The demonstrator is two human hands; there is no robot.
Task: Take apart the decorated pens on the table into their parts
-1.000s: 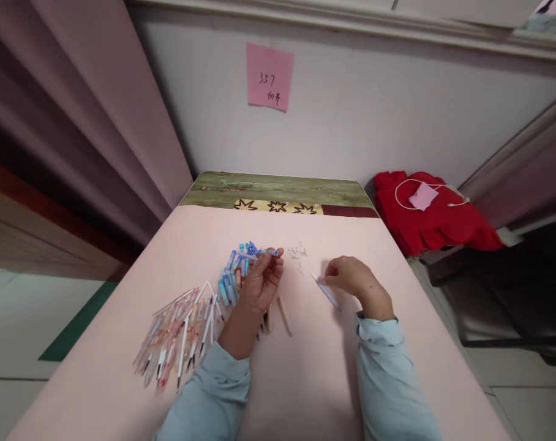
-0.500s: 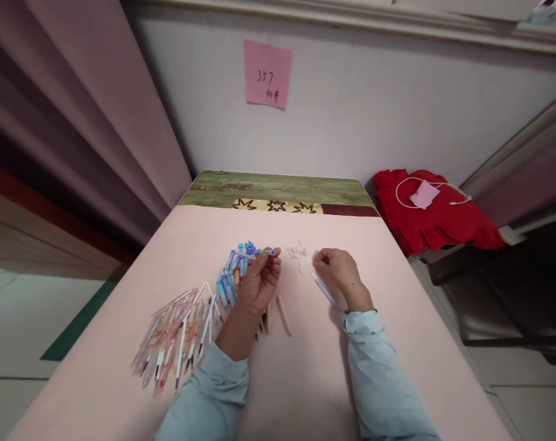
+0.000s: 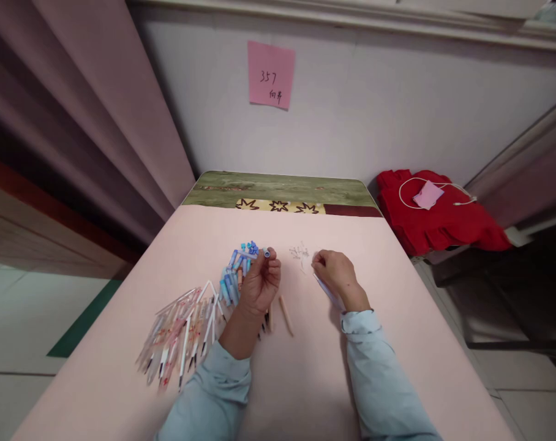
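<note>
My left hand [image 3: 260, 283] is closed, pinching a hollow blue pen part [image 3: 267, 253] between thumb and forefinger, its round open end turned up towards me. My right hand [image 3: 335, 271] is closed in a pinch over the table; whatever its fingertips hold is too small or hidden to make out. Between the two hands lies a small heap of thin metal pieces that look like pen springs [image 3: 300, 251]. A slim whitish-purple pen piece [image 3: 326, 291] rests partly under my right hand. Blue pen barrel pieces [image 3: 229, 288] are piled just left of my left hand.
Many pen refills and clear tubes [image 3: 177, 337] lie in a heap at the left. Small blue caps [image 3: 250, 246] sit behind the barrel pieces. A beige pen barrel [image 3: 286, 315] lies near my left wrist. A red cloth [image 3: 443, 226] with a white cable is beyond the table's right edge.
The blue pen part in my left hand has turned, so its open end faces me more. My right hand has shifted very slightly and stays pinched.
</note>
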